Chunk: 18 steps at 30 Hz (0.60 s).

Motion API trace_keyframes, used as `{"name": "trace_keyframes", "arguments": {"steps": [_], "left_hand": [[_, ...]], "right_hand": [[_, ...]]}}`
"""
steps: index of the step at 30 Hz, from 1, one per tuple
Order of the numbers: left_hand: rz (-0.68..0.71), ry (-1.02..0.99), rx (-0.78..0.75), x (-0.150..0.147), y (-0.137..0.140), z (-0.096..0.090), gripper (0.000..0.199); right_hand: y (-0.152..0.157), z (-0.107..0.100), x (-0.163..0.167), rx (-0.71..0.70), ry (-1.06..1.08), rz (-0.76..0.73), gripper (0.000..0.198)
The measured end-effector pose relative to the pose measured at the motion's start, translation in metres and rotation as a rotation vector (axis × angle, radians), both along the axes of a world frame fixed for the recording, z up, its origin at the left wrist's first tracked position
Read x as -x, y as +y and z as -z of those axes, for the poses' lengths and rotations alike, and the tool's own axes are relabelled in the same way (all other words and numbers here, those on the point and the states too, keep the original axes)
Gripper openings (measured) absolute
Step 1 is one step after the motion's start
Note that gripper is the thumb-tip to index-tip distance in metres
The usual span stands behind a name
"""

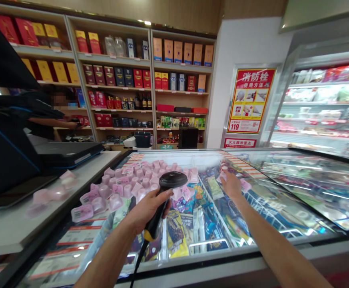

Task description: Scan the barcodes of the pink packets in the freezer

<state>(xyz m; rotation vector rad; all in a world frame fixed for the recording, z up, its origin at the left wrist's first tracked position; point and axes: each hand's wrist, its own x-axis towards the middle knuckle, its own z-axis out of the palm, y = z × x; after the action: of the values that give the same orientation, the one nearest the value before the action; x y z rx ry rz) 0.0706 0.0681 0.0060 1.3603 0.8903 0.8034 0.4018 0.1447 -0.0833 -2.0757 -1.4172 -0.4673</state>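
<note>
A: Your left hand [147,209] is clenched around the grip of a black handheld barcode scanner [172,180], thumb across the near side. Which way does its long axis run?

B: Aslant. The cord [140,256] leaves the butt toward your body, at lower left, and the scanner head sits farther out and to the right, above the glass top [188,158] of the chest freezer.

A: And your right hand [232,186]?

B: Out over the freezer, to the right of the scanner head and roughly as far from you. A small pink cup [222,176] shows at your fingertips, but I can't make out whether you are pinching it or only touching it.

A: So that cup lies to the right of the scanner head, with a gap between them.

B: Yes, and your right hand is far the nearer to it. A separate pink pack [245,185] lies just beyond the other side of that hand.

A: Where is the heap of pink cups [128,190]?

B: On the glass, mostly to the left of the scanner and past it, so your left hand is nearer to that. A few more pieces reach in close around the scanner head.
</note>
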Motion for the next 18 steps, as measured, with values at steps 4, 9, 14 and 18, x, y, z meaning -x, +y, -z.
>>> {"name": "trace_keyframes", "arguments": {"steps": [4, 9, 14, 18], "left_hand": [[0.004, 0.002, -0.006, 0.001, 0.003, 0.004, 0.029], [0.008, 0.009, -0.017, 0.005, 0.006, 0.006, 0.03], [0.011, 0.012, -0.006, 0.007, 0.002, 0.005, 0.03], [0.004, 0.044, -0.005, 0.009, -0.004, 0.003, 0.03]], "right_hand": [[-0.008, 0.004, -0.014, 0.099, -0.12, 0.11, 0.032], [-0.003, -0.007, 0.008, 0.008, -0.079, 0.118, 0.035], [0.025, -0.014, 0.075, 0.112, 0.166, -0.294, 0.038], [0.042, -0.008, 0.106, 0.171, 0.215, -0.276, 0.041]]}}
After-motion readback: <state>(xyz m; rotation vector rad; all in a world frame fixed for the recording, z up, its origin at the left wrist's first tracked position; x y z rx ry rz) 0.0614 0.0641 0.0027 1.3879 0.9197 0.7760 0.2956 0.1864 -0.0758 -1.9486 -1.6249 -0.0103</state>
